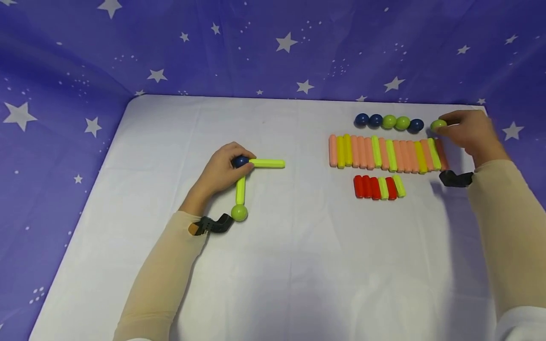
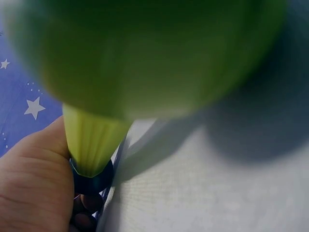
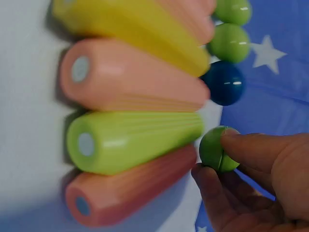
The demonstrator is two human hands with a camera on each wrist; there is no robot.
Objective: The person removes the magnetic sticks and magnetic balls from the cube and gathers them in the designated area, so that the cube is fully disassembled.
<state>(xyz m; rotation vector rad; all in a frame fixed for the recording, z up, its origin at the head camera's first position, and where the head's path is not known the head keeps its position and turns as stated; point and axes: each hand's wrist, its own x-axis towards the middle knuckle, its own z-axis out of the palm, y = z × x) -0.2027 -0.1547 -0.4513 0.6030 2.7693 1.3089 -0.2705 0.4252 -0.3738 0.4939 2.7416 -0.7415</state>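
My left hand (image 1: 222,169) grips a dark blue ball (image 1: 241,161) at the corner of an L of rods. One yellow-green rod (image 1: 268,163) points right from that ball; another yellow-green rod (image 1: 241,191) runs toward me to a green ball (image 1: 239,212). In the left wrist view this green ball (image 2: 154,58) looms blurred and hides much. At the back right, my right hand (image 1: 471,132) pinches a loose green ball (image 3: 218,149) between thumb and fingers, just right of a row of blue and green balls (image 1: 389,121).
Below the balls lies a long row of pink, yellow and green rods (image 1: 368,152), with round metallic ends in the right wrist view. Nearer me is a short row of red and green rods (image 1: 375,188). Purple starred cloth (image 1: 256,47) rises behind the white table (image 1: 298,265).
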